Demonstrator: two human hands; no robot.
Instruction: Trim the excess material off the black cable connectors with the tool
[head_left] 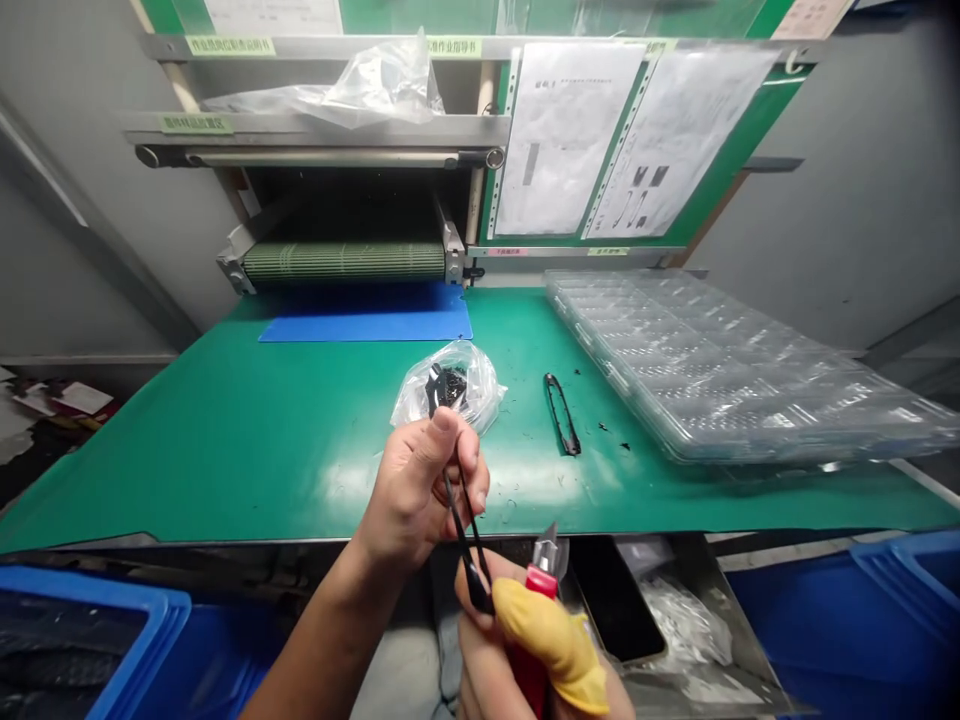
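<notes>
My left hand (420, 480) pinches the upper end of a slim black plastic frame (466, 535), a long narrow loop. Its lower end rests at the fingers of my right hand (510, 640). That hand is closed around a red-handled cutter (541, 575), whose metal blade points up and away. A yellow covering (555, 635) wraps one digit of the right hand. Just beyond the left hand, a clear plastic bag (484, 385) holds small black bits. A similar black frame (561, 415) lies on the green mat to the right of the bag, with a few black scraps near it.
Stacked clear trays (735, 370) cover the right of the green table (225, 450). A conveyor (345, 262) ends at the back above a blue sheet (367, 322). Below the front edge are an open drawer holding a dark phone-like slab (619, 600) and blue bins (172, 610).
</notes>
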